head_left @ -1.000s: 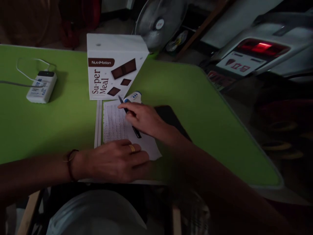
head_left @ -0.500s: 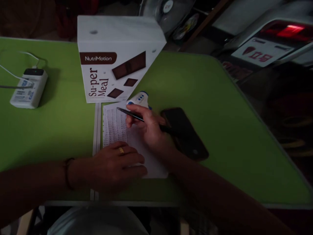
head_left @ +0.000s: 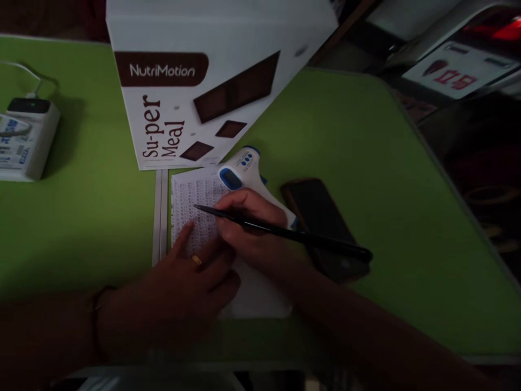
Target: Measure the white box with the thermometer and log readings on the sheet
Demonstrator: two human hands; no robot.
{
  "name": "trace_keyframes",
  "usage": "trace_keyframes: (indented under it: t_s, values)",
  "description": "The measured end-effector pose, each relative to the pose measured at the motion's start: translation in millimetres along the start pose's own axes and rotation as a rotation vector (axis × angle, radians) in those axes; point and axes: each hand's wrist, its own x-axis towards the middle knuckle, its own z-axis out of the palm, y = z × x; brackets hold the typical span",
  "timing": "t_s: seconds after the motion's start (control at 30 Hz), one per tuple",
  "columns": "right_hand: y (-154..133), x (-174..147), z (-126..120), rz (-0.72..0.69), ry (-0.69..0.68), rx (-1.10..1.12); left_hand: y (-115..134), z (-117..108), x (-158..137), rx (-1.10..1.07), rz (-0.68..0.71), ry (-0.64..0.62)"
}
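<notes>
A green table (head_left: pixel 391 179) bears a box (head_left: pixel 220 70), paper (head_left: pixel 189 193), thermometer (head_left: pixel 249 175), phone (head_left: pixel 325 209) and white device (head_left: pixel 36 138).

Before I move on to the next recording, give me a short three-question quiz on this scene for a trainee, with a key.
1. What does the right hand hold?
a) the phone
b) the black pen
c) the white-and-blue device

2. True or false: the left hand lies partly over the written sheet.

3. Fill in the blank: the brown label on the white box reads "____".

Key: 1. b; 2. true; 3. NutriMotion.
</notes>
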Motion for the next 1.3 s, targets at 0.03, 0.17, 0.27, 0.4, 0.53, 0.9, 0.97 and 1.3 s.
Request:
trace_keyframes:
  t_s: [0.03,0.17,0.27,0.4,0.53,0.9,0.97,1.3]
  values:
    - [-0.2,-0.7,0.3,-0.003,-0.013,-0.013,1.0,-0.4,-0.1,0.003,-0.006,-0.011]
    - [0.3,-1.3,-1.4,-0.031,-0.047,-0.083,2.6,1.2,-1.6,0.000,-0.009,-0.043]
    - [1.0,-0.6,-3.2,-0.042,-0.060,-0.115,2.7,4.1,-2.5,0.002,-0.006,-0.009]
    - [-0.1,-0.2,-3.0,-0.046,-0.046,-0.144,2.1,4.9,-2.1,-0.021,-0.009,-0.008]
    - [-1.7,0.2,-2.7,-0.064,-0.024,-0.128,1.3,1.8,-1.5,-0.015,-0.008,-0.018]
    - [4.8,-2.1,-0.6,-0.037,-0.014,-0.089,1.2,3.3,-1.8,0.000,0.001,-0.037]
    - [4.5,-1.8,-1.0,-0.038,-0.027,-0.090,1.3,4.4,-2.3,0.000,0.001,-0.023]
    - [1.3,-2.1,-2.5,-0.047,-0.079,-0.127,1.6,5.4,-2.1,-0.013,-0.001,-0.024]
